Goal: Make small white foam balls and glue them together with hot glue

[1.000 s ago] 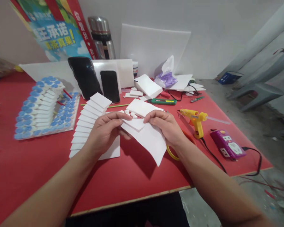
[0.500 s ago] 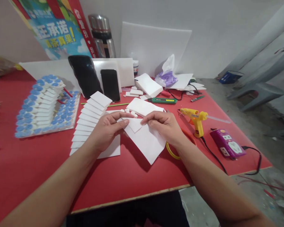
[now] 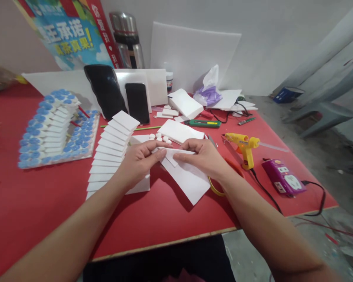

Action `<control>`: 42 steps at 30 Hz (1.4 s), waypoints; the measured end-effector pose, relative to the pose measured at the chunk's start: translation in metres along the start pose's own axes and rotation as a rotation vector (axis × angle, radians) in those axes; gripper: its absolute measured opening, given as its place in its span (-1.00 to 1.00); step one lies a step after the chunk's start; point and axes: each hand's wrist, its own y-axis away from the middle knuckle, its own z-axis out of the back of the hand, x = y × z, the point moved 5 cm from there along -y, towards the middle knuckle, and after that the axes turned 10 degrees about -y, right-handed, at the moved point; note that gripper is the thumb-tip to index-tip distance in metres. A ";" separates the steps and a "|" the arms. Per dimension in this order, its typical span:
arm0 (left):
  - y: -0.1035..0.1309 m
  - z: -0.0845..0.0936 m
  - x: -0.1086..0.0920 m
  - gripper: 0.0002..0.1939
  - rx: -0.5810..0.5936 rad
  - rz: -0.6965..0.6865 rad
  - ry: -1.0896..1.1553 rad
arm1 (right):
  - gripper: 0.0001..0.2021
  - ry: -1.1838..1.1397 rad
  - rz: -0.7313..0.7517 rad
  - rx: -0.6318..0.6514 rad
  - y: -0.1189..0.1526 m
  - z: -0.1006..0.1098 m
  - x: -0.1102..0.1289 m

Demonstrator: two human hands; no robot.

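A white sheet of paper (image 3: 191, 182) with a folded flap at its upper edge is held up over the red table. My left hand (image 3: 141, 158) pinches the sheet's upper left corner between thumb and fingers. On the other side my right hand (image 3: 201, 156) grips the upper edge, its thumb pressed on the flap. Close to my left hand stands a fanned stair of white foam board pieces (image 3: 107, 162) on a white base. Several small white round pieces (image 3: 159, 137) lie just behind my fingers, beside a white foam block (image 3: 181, 131).
A yellow glue gun (image 3: 242, 145), a purple power strip (image 3: 284, 176) and a yellow tape roll (image 3: 216, 188) are on the right. Behind lie a green cutter knife (image 3: 204, 123) and two phones, one a black phone (image 3: 137, 102). A blue-and-white stair model (image 3: 59, 133) stands left.
My right thumb has moved left onto the flap, covering more of it. The sheet has shifted slightly right, and my hands are closer together.
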 end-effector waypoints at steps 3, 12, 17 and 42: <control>0.001 0.000 -0.002 -0.50 -0.012 0.014 -0.067 | -0.72 0.005 -0.006 -0.005 0.001 -0.001 0.001; 0.000 0.002 -0.001 -0.71 0.002 0.018 0.135 | -0.77 -0.134 -0.073 0.051 0.000 0.001 -0.002; -0.001 0.002 -0.001 -0.77 0.018 -0.034 0.357 | -0.74 -0.354 -0.050 0.034 -0.001 0.005 -0.001; 0.001 0.006 -0.011 -0.64 0.055 -0.050 0.079 | -0.58 -0.020 0.094 0.026 0.000 0.020 0.017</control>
